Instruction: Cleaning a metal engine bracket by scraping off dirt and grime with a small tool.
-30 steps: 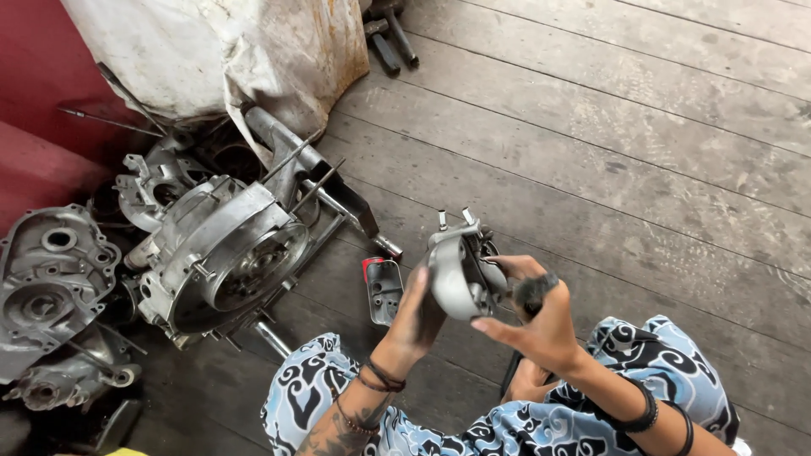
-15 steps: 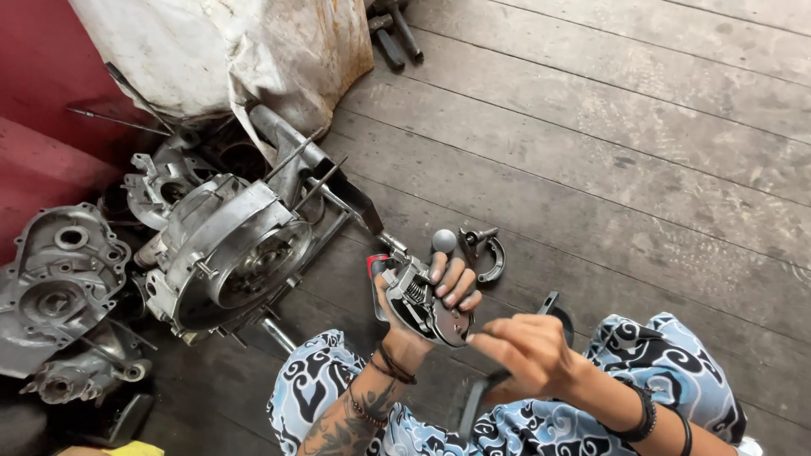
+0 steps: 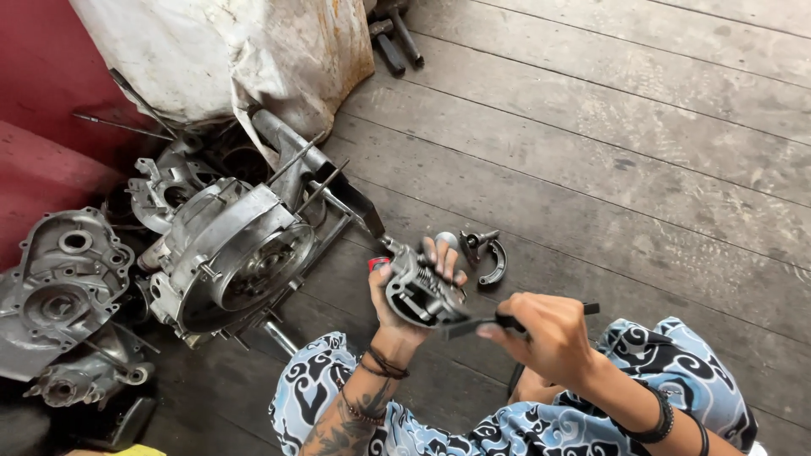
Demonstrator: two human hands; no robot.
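Weathered wooden floorboards [image 3: 642, 160] lie beneath a small metal engine part [image 3: 420, 293], cupped in the closed left hand [image 3: 405, 295]. Right hand [image 3: 545, 333] grips a dark tool [image 3: 507, 322] touching it. Engine casing [image 3: 228, 253] sits left.

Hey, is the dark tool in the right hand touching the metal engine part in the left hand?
Touching. The head view shows the tool tip resting against the engine part, no gap visible.

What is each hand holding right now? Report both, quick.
Left hand: closed around a small metal engine part.
Right hand: closed on a dark slim tool, tip at that part.
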